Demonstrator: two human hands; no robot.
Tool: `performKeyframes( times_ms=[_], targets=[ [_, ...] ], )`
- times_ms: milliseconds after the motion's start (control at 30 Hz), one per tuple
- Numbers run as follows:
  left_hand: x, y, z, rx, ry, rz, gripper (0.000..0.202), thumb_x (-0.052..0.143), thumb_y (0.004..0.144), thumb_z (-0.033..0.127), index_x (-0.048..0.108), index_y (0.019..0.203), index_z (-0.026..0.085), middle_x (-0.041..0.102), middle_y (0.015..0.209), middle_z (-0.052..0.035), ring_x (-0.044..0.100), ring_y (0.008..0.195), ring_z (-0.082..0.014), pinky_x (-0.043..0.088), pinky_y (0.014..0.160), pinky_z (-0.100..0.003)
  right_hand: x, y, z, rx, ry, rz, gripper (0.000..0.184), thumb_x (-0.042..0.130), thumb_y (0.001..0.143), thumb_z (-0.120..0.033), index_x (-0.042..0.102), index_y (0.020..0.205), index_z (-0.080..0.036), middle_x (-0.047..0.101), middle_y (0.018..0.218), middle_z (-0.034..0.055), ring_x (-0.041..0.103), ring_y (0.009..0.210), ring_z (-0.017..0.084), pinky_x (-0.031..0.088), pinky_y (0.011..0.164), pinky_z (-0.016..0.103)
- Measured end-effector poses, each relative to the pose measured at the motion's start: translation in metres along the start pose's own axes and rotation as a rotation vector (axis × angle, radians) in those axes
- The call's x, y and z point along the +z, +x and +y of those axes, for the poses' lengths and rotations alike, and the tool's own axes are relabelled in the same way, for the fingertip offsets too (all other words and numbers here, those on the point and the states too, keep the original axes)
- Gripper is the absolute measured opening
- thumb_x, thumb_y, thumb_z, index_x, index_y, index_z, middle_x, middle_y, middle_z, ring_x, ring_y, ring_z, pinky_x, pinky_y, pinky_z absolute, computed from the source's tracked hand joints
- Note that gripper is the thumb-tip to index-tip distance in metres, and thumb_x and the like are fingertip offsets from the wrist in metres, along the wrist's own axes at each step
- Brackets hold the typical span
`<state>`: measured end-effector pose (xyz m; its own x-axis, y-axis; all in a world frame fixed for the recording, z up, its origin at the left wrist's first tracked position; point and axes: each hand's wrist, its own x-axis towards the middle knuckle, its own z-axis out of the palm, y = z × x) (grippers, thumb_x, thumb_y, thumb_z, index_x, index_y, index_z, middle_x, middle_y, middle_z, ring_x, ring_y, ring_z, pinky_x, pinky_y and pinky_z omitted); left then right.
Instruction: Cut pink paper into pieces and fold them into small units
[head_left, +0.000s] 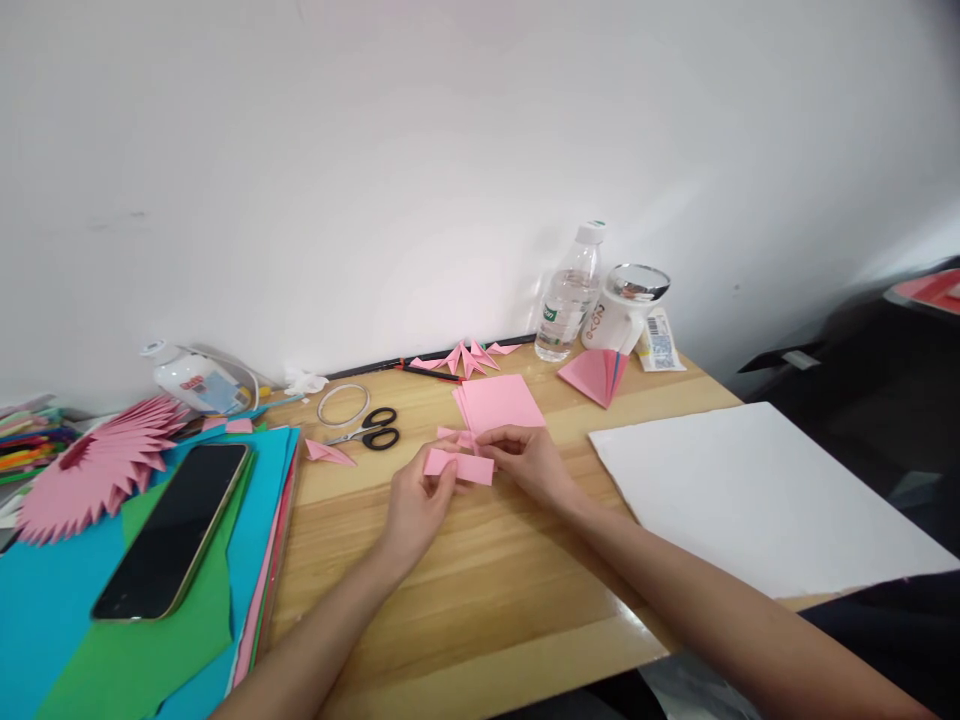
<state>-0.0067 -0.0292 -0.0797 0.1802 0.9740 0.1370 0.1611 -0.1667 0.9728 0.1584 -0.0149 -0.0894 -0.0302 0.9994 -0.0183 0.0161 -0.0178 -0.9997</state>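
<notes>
My left hand [420, 500] pinches a small folded piece of pink paper [474, 468] between thumb and fingers, just above the wooden table. Close beside it, the fingers of my right hand [532, 462] are closed at the far edge of the same pink paper; their tips are partly hidden. Right behind my hands lies a stack of square pink sheets [504, 402]. To the left, black-handled scissors [367, 433] rest with their blades by a folded pink triangle [330, 453].
Folded pink pieces [469, 357] and a pen [431, 372] lie along the wall. A water bottle [568, 300] and white mug [619, 310] stand behind. White board [765, 500] lies right; a phone [176, 530], coloured paper [259, 520] and a pleated pink ring [112, 470] lie left.
</notes>
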Motion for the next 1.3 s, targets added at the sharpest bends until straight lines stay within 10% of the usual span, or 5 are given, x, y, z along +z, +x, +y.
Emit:
performKeyframes(
  times_ms=[700,1067,1300],
  targets=[
    [0.001,0.003,0.0,-0.09,-0.104,0.041,0.024,0.057,0.075,0.031,0.051,0.094,0.017,0.065,0.094,-0.0076,0.068,0.069,-0.0182,0.057,0.068,-0.033,-0.008,-0.001,-0.002,-0.152,-0.374,0.02,0.015,0.056,0.074,-0.019,0.069,0.082,-0.016,0.071,0.083,0.0066,0.066,0.072,0.018,0.052,0.068,0.031],
    [-0.003,0.003,0.007,-0.123,-0.067,0.014,0.024,0.058,0.072,0.032,0.054,0.091,0.018,0.066,0.089,-0.0057,0.067,0.066,-0.0166,0.057,0.064,-0.031,-0.006,-0.006,-0.006,-0.896,-0.629,-0.102,0.023,0.053,0.083,-0.011,0.063,0.1,-0.024,0.064,0.106,0.0078,0.054,0.104,0.02,0.049,0.084,0.037],
    [-0.006,0.007,0.014,-0.126,-0.007,0.013,0.021,0.059,0.066,0.023,0.059,0.086,0.016,0.068,0.084,-0.0045,0.065,0.067,-0.0152,0.054,0.063,-0.027,-0.014,-0.004,-0.007,-0.999,-0.587,-0.22,0.017,0.052,0.088,-0.015,0.064,0.097,-0.022,0.069,0.092,0.0054,0.053,0.099,0.019,0.049,0.081,0.036]
  ],
)
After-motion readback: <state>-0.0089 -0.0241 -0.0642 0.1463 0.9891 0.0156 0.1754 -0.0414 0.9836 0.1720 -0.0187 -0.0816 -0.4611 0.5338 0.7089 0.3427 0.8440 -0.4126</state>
